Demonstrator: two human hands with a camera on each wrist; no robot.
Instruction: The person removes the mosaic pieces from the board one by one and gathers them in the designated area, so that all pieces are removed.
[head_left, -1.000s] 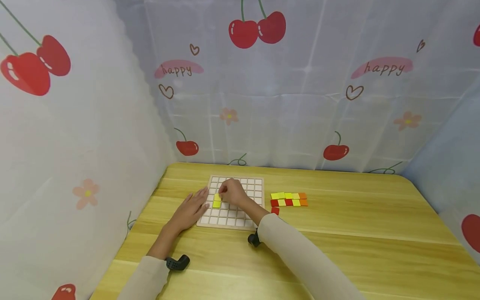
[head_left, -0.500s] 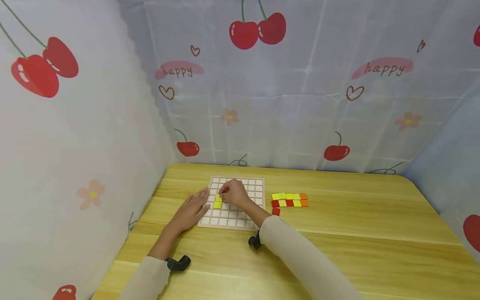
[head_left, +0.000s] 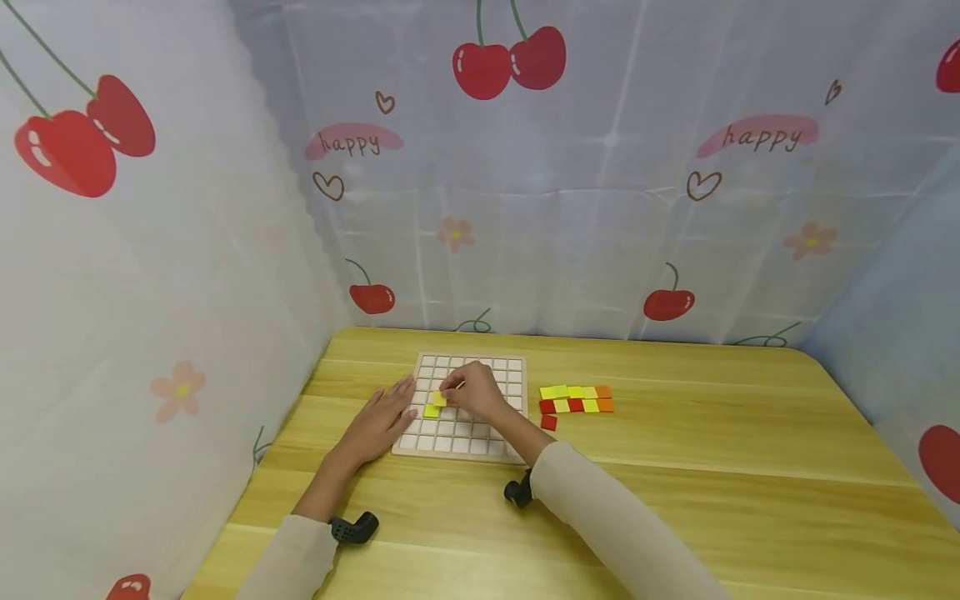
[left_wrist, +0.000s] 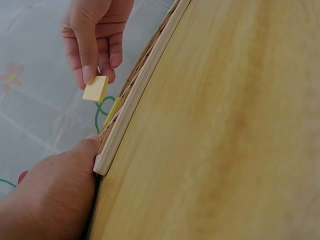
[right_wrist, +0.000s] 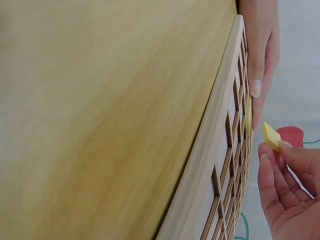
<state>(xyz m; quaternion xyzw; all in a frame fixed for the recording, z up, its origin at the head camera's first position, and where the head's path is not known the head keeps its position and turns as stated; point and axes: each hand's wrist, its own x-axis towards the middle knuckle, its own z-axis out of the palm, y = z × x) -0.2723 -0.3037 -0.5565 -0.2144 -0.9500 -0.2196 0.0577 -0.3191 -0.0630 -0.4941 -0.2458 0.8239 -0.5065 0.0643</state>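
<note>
Between the thumb and fingertip of my right hand (head_left: 474,390) is a small pale-yellow square tile (left_wrist: 95,89), pinched by one edge and raised off the board. The wooden grid board (head_left: 459,447) has rows of white square cells. One bright yellow tile (head_left: 432,411) lies in a cell near its left side, just below the held tile in the head view. My left hand (head_left: 381,419) rests flat along the board's left edge, its fingers straight. In the right wrist view the held tile stands apart from the grid.
Right of the board, two rows of yellow, pale-yellow, red and orange tiles (head_left: 576,406) lie on the wooden table (head_left: 712,467). A single red tile (head_left: 549,423) sits below them. A cherry-print curtain (head_left: 555,208) surrounds the table's back and sides.
The pale-yellow tile has come up off the board in my right hand, and that hand has shifted slightly right. My left hand stays at the board's edge.
</note>
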